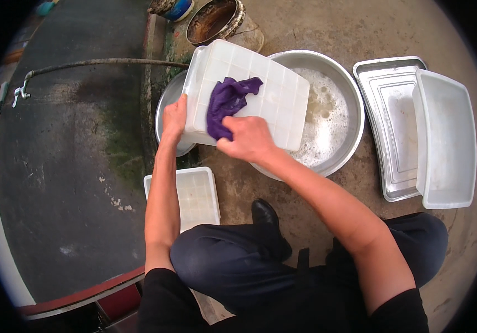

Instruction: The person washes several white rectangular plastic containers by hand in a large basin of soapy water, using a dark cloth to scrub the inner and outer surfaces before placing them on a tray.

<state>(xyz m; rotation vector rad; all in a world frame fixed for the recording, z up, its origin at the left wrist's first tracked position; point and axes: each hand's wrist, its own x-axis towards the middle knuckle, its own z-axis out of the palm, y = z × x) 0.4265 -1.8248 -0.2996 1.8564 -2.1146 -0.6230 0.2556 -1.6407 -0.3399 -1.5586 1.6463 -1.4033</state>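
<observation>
My left hand (174, 118) grips the rim of a white translucent plastic bin (280, 91), which is tilted with its gridded underside facing me. In my right hand (246, 137) is a bunched purple cloth (226, 102), lying against that underside near the bin's left side. The bin is held over the left part of a wide round metal basin (342, 154), whose bottom holds cloudy, bubbly water. Behind the bin on the left, a second round metal basin (164, 104) shows only in part.
At the right, a white plastic bin (450, 141) leans on its side over a rectangular metal tray (392, 125). Another white bin (199, 195) stands near my left knee. Dirty buckets (251, 33) are at the top. A hose (97, 61) runs from a tap (22, 92) on the dark wall.
</observation>
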